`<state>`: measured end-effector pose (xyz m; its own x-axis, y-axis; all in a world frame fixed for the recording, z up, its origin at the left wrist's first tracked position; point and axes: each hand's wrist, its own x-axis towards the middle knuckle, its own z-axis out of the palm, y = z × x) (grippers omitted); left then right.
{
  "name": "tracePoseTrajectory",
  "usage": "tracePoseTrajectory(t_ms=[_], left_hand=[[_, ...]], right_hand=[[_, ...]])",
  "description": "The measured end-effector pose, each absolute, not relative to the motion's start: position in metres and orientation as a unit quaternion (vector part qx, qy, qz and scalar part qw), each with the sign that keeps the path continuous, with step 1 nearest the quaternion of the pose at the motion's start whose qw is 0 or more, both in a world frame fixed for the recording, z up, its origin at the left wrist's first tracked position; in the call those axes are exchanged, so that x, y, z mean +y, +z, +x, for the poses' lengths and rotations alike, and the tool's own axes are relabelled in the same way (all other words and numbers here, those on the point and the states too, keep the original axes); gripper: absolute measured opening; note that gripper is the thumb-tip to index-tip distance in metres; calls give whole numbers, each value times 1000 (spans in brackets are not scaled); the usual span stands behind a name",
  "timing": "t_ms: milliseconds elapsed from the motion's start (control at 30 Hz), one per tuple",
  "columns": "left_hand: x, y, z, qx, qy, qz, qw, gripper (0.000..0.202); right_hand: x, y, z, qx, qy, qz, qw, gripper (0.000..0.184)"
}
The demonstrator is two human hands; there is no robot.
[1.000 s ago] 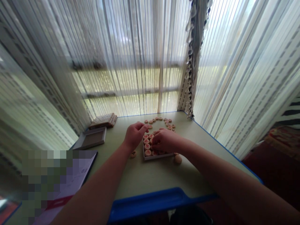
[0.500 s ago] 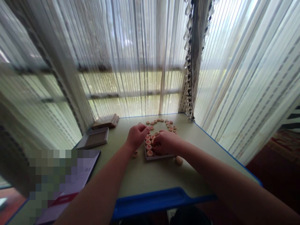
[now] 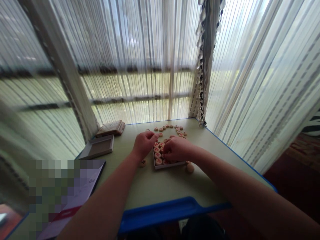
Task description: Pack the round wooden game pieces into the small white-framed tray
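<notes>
A shallow open box (image 3: 172,165) holds round wooden Chinese chess pieces (image 3: 158,161) with red characters, laid in rows. My right hand (image 3: 178,149) reaches over the box, its fingers curled down among the pieces; its fingertips are partly hidden, so what they grip does not show. At the box's far left corner is my left hand (image 3: 145,144), thumb and fingers drawn together in a pinch. Whether a piece is in that pinch cannot be made out. One loose piece (image 3: 142,163) lies left of the box, and another, blank side up (image 3: 190,168), lies at its near right corner.
More loose pieces (image 3: 171,126) form a curved line beyond the box. To the left are a box lid (image 3: 112,144), a stack of books (image 3: 110,128) and a purple-white booklet (image 3: 82,181). The green table (image 3: 147,190) has a blue edge, with a curtain behind it.
The view has shifted slightly, with everything on the table a little higher and further left. My right fingers have shifted a little over the pieces; my left hand keeps its pinch.
</notes>
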<state>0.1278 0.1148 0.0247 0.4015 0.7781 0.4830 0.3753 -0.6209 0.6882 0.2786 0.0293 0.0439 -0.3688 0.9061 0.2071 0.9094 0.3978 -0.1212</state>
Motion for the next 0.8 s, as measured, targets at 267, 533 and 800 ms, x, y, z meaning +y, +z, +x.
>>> tracePoseTrajectory(t_ms=[267,533,800], left_hand=[[115,24,128,369,404,804,233,37],[115,24,129,366,400,808,231,37],[115,24,128,353,405,807,244,36]], right_hand=[[34,42,280,-823,-5,-558,103,19],[38,38,285,-837,3,-533,123,22],[34,46,288,-836,-15,-521,173,17]])
